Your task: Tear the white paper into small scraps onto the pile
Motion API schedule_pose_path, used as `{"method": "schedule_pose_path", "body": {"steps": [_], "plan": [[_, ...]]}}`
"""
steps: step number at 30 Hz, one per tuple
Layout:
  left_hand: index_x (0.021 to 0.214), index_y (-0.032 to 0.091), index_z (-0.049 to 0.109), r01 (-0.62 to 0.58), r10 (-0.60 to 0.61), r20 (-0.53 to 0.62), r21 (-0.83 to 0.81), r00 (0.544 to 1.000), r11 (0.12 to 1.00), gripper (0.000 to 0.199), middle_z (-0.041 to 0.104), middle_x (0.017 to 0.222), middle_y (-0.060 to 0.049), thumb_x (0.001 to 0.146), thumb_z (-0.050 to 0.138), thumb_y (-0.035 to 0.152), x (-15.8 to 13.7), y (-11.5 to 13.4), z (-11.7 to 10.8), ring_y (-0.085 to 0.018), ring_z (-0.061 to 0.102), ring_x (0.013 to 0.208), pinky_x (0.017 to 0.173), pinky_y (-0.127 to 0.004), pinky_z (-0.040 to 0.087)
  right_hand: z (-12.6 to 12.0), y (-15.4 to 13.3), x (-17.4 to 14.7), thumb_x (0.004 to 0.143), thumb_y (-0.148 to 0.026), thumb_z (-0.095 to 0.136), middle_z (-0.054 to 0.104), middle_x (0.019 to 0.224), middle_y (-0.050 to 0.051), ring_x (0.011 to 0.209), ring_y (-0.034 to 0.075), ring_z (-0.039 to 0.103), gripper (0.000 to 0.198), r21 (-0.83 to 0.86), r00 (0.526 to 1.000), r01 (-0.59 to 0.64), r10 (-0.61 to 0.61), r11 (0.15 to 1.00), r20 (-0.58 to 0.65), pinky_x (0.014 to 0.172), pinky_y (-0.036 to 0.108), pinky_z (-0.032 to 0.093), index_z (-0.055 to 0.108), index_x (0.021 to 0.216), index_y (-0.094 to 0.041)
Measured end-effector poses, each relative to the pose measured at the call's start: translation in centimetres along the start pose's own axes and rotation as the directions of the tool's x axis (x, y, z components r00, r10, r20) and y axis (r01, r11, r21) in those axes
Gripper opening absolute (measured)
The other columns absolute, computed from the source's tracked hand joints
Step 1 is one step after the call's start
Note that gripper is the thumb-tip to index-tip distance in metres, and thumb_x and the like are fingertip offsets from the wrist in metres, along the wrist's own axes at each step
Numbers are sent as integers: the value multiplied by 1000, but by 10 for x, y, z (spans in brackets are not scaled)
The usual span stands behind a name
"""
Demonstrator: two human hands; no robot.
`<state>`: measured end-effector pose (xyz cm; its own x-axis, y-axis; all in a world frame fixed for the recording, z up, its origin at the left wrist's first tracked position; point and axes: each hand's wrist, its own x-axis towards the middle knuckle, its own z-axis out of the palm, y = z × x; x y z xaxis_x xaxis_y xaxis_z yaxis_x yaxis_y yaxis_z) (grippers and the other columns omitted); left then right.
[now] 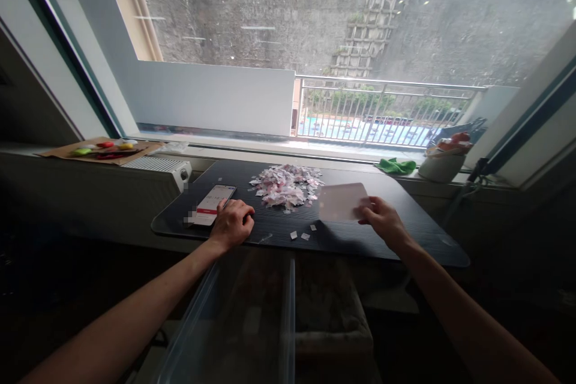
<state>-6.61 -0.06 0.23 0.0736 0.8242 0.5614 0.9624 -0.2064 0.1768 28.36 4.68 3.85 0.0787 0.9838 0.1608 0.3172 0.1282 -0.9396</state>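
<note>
My right hand (382,221) pinches the right edge of a pale, translucent plastic sheet (341,201), held above the dark tabletop (382,249). My left hand (233,223) lies at the table's near edge with its fingers curled in, at the right side of a phone (215,204) with a lit timer screen. I see nothing in that hand. A loose heap of small whitish-pink paper pieces (288,185) sits between the hands, toward the back. Several square pieces (305,237) lie apart from it near the front edge.
Below the table's front edge stands a clear plastic bin (291,312). On the window ledge are a green cloth (396,166) and a pale pot (443,166) to the right. A cardboard piece with colourful items (103,150) lies left, beside a white radiator (166,167).
</note>
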Motion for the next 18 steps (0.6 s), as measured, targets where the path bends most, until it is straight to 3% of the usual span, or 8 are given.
{"method": "schedule_pose_path", "body": {"steps": [2, 6, 14, 18], "plan": [[77, 21, 65, -4, 4, -2, 3, 1000, 1000, 18, 67, 83, -5, 75, 46, 19, 0, 0, 0, -23, 59, 87, 102, -52, 29, 6, 2, 11, 68, -17, 62, 68, 78, 4, 67, 16, 65, 31, 93, 993, -112, 114, 989, -14, 52, 25, 54, 55, 99, -16], [78, 20, 64, -6, 6, -1, 15, 1000, 1000, 18, 67, 82, -5, 75, 46, 19, 0, -1, 0, -23, 59, 88, 102, -51, 29, 13, 1, 18, 65, -10, 63, 65, 72, 1, 62, 13, 62, 27, 116, 971, -225, 213, 967, 106, 47, 20, 50, 57, 91, -18], [77, 21, 65, -14, 15, -14, 22, 1000, 1000, 18, 67, 82, -5, 75, 47, 19, 0, -1, 0, -23, 58, 87, 101, -51, 30, 14, -9, 11, 60, -12, 68, 65, 72, 1, 65, 13, 60, 24, 19, 916, -284, 265, 959, 301, 46, 18, 48, 60, 82, -17], [78, 21, 65, -12, 12, -8, 24, 1000, 1000, 19, 67, 83, -5, 75, 47, 19, 0, -1, -1, -24, 58, 87, 101, -51, 30, 16, -12, 9, 59, -12, 68, 65, 71, 0, 63, 13, 60, 25, 51, 918, -297, 270, 954, 291, 45, 18, 47, 61, 82, -18]]}}
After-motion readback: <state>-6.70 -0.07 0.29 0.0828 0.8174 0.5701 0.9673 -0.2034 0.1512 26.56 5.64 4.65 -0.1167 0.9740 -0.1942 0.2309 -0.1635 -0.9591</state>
